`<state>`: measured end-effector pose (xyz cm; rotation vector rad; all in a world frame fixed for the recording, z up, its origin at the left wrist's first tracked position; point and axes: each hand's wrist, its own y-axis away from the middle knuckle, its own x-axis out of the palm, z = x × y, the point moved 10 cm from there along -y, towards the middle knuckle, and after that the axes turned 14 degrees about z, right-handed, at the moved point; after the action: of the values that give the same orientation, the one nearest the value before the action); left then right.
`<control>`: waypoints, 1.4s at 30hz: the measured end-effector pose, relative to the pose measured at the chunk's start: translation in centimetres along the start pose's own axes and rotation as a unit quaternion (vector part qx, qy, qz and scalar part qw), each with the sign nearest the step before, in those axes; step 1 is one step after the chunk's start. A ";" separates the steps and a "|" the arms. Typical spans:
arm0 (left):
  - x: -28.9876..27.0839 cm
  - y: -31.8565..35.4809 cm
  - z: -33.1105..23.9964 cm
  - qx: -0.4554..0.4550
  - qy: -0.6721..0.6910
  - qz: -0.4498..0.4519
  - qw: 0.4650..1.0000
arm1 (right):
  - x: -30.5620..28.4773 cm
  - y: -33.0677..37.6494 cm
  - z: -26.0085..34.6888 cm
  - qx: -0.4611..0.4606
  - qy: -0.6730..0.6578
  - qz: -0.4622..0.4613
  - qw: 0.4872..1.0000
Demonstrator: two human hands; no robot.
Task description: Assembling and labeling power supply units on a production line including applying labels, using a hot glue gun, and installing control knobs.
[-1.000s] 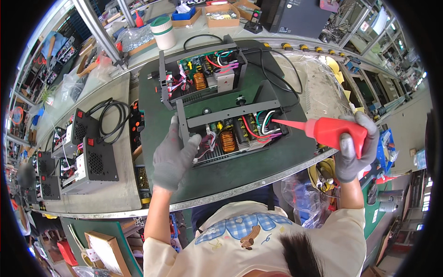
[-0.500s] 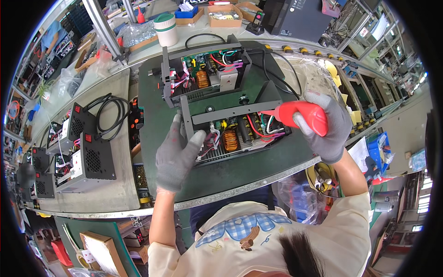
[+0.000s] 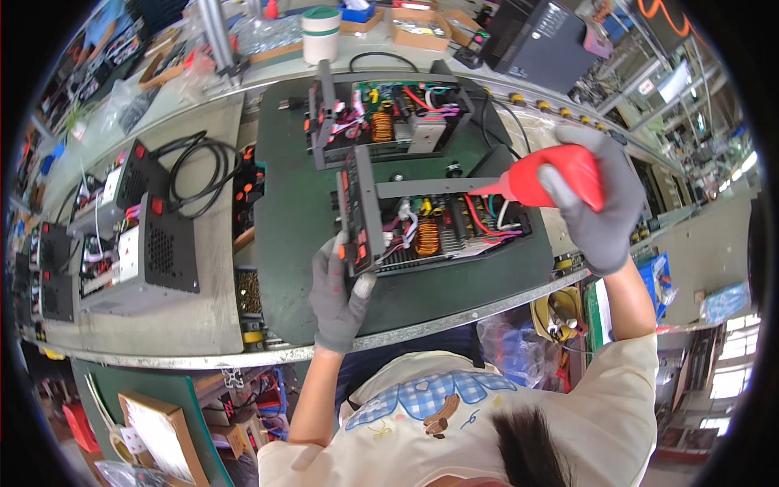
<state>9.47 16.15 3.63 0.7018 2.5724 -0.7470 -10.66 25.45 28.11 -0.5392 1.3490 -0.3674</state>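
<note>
My right hand, in a grey glove, is wrapped round a red squeeze bottle. Its narrow nozzle points left, at the right part of the grey metal bar across an open-topped electronics unit. Inside that unit are a copper coil, red and white wires and circuit parts. My left hand, gloved too, grips the lower edge of the unit's dark end panel, which stands tilted up at its left end. Some left fingers are hidden behind the panel.
A second open unit lies behind on the green mat. Several dark-cased units and a coiled black cable occupy the left conveyor side. At the back stand a white jar, parts boxes and a dark computer case.
My left hand has turned the near unit's left end, so its end panel face now shows. The red bottle's nozzle stays by the bar. The whole view has shifted slightly.
</note>
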 end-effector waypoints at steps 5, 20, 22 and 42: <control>-0.5 0.3 0.3 0.011 0.001 -0.012 1.000 | 3.1 -2.5 6.0 -0.113 -0.013 0.075 0.991; -0.6 0.5 0.9 -0.010 0.021 -0.011 1.000 | 9.8 -4.6 10.1 -0.202 0.052 0.167 0.963; -0.6 0.5 0.8 -0.016 0.019 -0.004 1.000 | 10.4 -4.5 10.8 -0.225 0.071 0.184 0.954; 0.0 -0.5 1.4 -0.037 0.015 -0.010 0.999 | 7.7 -3.7 9.2 -0.183 0.026 0.167 0.969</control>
<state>9.53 14.97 2.72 0.6696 2.6230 -0.6481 0.02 19.61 25.08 -0.5952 1.5386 0.1480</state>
